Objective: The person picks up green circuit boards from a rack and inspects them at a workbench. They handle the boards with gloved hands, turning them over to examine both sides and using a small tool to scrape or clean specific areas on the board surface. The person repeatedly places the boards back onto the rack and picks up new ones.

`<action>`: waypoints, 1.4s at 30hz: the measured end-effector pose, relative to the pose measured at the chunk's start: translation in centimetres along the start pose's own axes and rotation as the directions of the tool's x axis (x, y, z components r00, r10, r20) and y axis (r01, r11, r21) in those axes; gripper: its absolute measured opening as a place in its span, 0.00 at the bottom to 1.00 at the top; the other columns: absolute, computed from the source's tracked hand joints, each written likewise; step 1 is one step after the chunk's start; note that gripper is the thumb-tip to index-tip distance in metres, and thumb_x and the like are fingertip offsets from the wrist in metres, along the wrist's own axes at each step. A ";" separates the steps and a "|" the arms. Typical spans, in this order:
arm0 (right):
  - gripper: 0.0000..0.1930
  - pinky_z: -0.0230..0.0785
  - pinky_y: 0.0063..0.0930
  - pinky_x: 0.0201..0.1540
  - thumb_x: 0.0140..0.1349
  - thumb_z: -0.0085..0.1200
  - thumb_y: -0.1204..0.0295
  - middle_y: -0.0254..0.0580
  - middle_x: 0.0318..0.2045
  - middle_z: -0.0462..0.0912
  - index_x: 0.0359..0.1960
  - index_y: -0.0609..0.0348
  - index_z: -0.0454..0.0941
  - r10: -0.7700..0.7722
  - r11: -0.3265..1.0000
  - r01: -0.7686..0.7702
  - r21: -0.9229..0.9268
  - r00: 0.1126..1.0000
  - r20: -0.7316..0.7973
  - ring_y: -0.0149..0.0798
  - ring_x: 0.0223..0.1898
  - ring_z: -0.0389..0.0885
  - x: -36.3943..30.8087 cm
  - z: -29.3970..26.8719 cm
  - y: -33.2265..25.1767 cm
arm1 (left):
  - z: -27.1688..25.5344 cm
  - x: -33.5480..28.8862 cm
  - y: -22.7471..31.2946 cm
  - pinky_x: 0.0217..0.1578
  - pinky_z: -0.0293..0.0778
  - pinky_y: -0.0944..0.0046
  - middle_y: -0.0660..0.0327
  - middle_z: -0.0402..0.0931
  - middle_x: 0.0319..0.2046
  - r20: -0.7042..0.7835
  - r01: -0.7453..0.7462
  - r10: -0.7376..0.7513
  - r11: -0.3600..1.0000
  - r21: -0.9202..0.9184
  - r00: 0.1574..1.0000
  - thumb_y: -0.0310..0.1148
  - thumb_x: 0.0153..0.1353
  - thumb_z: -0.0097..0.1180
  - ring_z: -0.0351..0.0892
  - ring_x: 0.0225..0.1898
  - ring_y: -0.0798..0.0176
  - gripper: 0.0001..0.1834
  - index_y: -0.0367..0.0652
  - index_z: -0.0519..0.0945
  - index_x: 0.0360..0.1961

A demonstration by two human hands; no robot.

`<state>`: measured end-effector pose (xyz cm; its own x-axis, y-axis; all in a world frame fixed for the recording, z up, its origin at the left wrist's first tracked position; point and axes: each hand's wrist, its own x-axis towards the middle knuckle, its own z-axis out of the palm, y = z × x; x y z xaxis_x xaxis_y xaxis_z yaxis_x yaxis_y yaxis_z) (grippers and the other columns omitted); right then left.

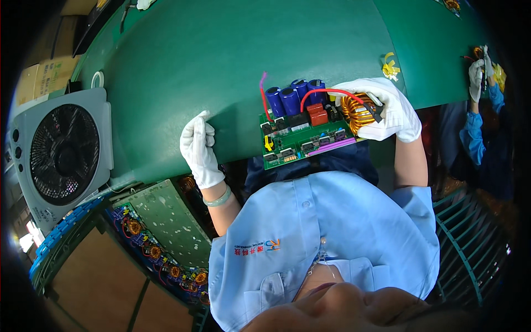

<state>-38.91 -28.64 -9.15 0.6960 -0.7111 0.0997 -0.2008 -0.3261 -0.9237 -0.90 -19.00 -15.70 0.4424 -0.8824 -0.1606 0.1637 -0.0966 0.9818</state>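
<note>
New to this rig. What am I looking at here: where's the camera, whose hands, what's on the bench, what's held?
There is no machine: a person works with two gloved hands. The single picture comes from a wide fisheye camera on that person's head, looking down, so straight edges bend and the blue shirt fills the bottom.

A green circuit board lies at the near edge of the green table. It carries blue capacitors, a red wire and a copper coil. The right hand has its grip on the board's coil end. The left hand rests curled on the table edge, holding nothing I can see.

Lower left: a box fan and a rack of similar boards. Far right, another person's gloved hand.
</note>
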 end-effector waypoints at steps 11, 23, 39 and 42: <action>0.38 0.75 0.34 0.50 0.44 0.69 0.50 0.48 0.44 0.85 0.54 0.65 0.78 0.040 0.999 -0.039 0.019 0.999 -0.016 0.45 0.44 0.86 0.1 0.1 0.0 | -0.7 0.1 -0.4 0.22 0.56 0.77 0.67 0.74 0.23 0.028 0.007 -0.006 1.000 -0.030 1.000 0.35 0.68 0.57 0.62 0.21 0.78 0.15 0.32 0.82 0.44; 0.36 0.72 0.34 0.53 0.45 0.70 0.59 0.49 0.44 0.82 0.55 0.69 0.75 0.166 0.958 -0.152 0.244 0.985 -0.039 0.40 0.46 0.82 -0.6 1.0 -0.4 | -0.9 -0.7 0.7 0.25 0.58 0.78 0.68 0.76 0.23 0.030 0.087 -0.085 0.995 -0.055 0.996 0.35 0.66 0.59 0.62 0.23 0.80 0.13 0.35 0.85 0.42; 0.46 0.70 0.40 0.56 0.44 0.69 0.46 0.54 0.47 0.81 0.56 0.74 0.73 0.225 0.966 -0.198 0.168 0.961 -0.160 0.45 0.50 0.80 -2.1 0.8 0.9 | -2.1 -0.8 0.2 0.25 0.58 0.77 0.66 0.76 0.24 0.122 0.051 -0.039 0.994 -0.097 0.992 0.33 0.68 0.56 0.62 0.23 0.79 0.13 0.33 0.84 0.44; 0.45 0.70 0.40 0.56 0.44 0.69 0.47 0.54 0.47 0.81 0.56 0.74 0.73 0.228 0.964 -0.200 0.173 0.961 -0.159 0.46 0.50 0.80 -2.2 0.8 0.9 | -2.2 -0.8 0.1 0.25 0.58 0.77 0.66 0.76 0.24 0.127 0.044 -0.032 0.995 -0.095 0.991 0.33 0.68 0.55 0.62 0.23 0.79 0.13 0.33 0.84 0.44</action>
<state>-40.07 -26.93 -10.46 0.5136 -0.8563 -0.0557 -0.2133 -0.0646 -0.9749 0.72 -17.30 -15.68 0.3217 -0.9300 -0.1777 0.2657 -0.0914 0.9597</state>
